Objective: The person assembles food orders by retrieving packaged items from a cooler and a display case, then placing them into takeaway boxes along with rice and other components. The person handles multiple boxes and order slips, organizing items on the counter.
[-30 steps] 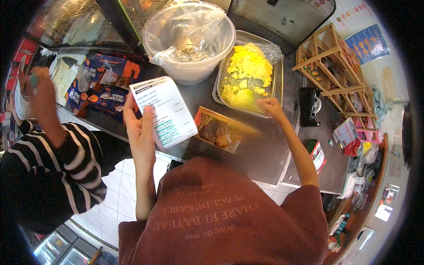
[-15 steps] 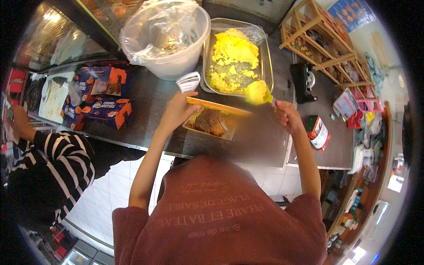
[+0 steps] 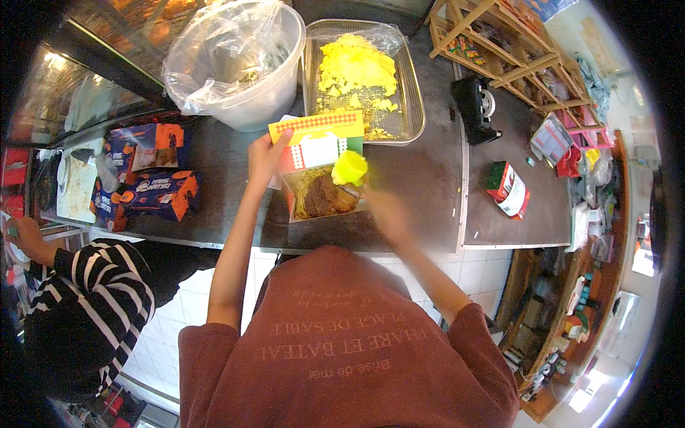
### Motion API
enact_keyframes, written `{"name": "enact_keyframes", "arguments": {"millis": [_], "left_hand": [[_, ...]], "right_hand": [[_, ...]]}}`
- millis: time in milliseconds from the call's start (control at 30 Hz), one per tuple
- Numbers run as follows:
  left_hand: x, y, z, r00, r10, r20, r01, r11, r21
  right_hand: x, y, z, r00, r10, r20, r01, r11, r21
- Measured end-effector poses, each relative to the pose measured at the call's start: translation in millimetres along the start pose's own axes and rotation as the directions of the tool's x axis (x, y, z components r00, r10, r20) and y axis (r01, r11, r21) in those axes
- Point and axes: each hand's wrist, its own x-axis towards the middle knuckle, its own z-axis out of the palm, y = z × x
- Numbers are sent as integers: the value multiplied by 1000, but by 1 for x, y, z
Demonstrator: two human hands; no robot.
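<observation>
An open food box (image 3: 290, 203) with a printed lid stands in front of me on the dark counter. Inside lie brown pieces (image 3: 330, 194) on top of what look like yellowish noodles. My left hand (image 3: 266, 158) pinches the raised lid (image 3: 317, 146) at its left edge, thumb on the printed side. Over the food, my right hand (image 3: 383, 208), blurred by motion, grips a yellow-green scoop (image 3: 350, 170) by its handle. How much the scoop carries I cannot tell. Behind the box, a wire-mesh tray (image 3: 416, 107) holds crumbly yellow food (image 3: 357, 60) resembling scrambled egg.
A large white bucket (image 3: 260, 107) lined with clear plastic stands left of the tray. Folded dark-blue boxes (image 3: 158, 196) sit farther left, near a person in a striped sleeve (image 3: 118, 267). On the right are a black tape dispenser (image 3: 471, 107), another carton (image 3: 508, 189) and a wooden rack (image 3: 499, 57).
The scoop has moved left and down from beside the tray to over the box. My left hand now holds the lid upright, its printed face showing. The whole view has shifted slightly.
</observation>
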Motion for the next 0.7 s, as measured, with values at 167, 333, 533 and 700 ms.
{"name": "enact_keyframes", "arguments": {"millis": [167, 333, 533, 700], "left_hand": [[-7, -9, -6, 994, -1, 109, 17, 989, -144], [-42, 25, -42, 1000, 14, 5, -12, 949, -314], [-80, 70, -81, 983, -129, -128, 56, 884, -464], [-104, 101, -84, 985, -53, -166, -42, 851, -523]], "right_hand": [[3, 2, -8, 992, 88, -92, -75, 987, 143], [31, 11, -67, 810, 559, -176, -358, 710, 607], [152, 89, -44, 882, 437, -176, -342, 852, 397], [215, 137, 11, 971, -218, -103, 171, 923, -344]]}}
